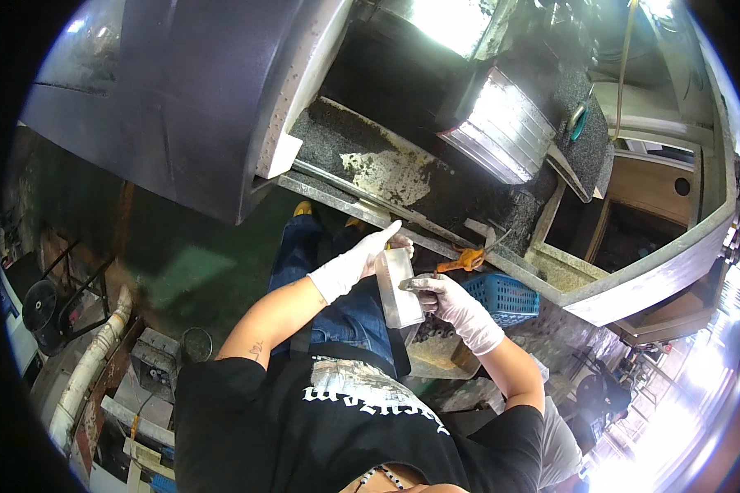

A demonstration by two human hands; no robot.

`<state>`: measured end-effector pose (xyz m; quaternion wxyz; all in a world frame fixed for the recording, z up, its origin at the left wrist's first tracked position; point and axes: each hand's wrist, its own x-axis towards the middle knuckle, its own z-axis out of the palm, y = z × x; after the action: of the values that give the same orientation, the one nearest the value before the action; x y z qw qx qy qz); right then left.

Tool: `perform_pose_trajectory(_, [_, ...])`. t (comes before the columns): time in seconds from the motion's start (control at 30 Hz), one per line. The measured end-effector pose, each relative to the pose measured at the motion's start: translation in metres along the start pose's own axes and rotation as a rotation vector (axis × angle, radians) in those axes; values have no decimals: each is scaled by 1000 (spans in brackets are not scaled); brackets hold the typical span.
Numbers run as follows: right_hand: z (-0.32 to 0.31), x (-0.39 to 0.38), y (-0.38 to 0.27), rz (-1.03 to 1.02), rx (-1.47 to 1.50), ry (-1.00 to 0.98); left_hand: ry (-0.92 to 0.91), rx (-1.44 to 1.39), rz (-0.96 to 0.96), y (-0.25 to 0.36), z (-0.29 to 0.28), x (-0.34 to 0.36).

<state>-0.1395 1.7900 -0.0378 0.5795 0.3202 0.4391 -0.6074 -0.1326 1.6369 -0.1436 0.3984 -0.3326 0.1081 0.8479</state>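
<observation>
While left hand (pixel 365 256) and right hand (pixel 454 306) grasp a pale block (pixel 395 289), its underside is hidden — material unclear.

An industrial workshop is indicated by a bulky grey machine housing (pixel 181 99), a grime-stained machine bed (pixel 386 177), a green floor (pixel 168 255) and a thick whitish pipe (pixel 94 370).

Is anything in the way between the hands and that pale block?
Only the gloves. The left hand and the right hand are right at the block; nothing else visible stands between.
</observation>
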Motion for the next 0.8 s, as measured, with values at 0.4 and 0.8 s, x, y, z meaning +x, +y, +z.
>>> perform_pose_trajectory(0.4, [11, -9, -7, 16, -65, 49, -192, -257, 36, -4, -7, 4])
perform_pose_trajectory(0.8, [32, -26, -2, -81, -55, 73, -427, -480, 79, 6, 9, 0])
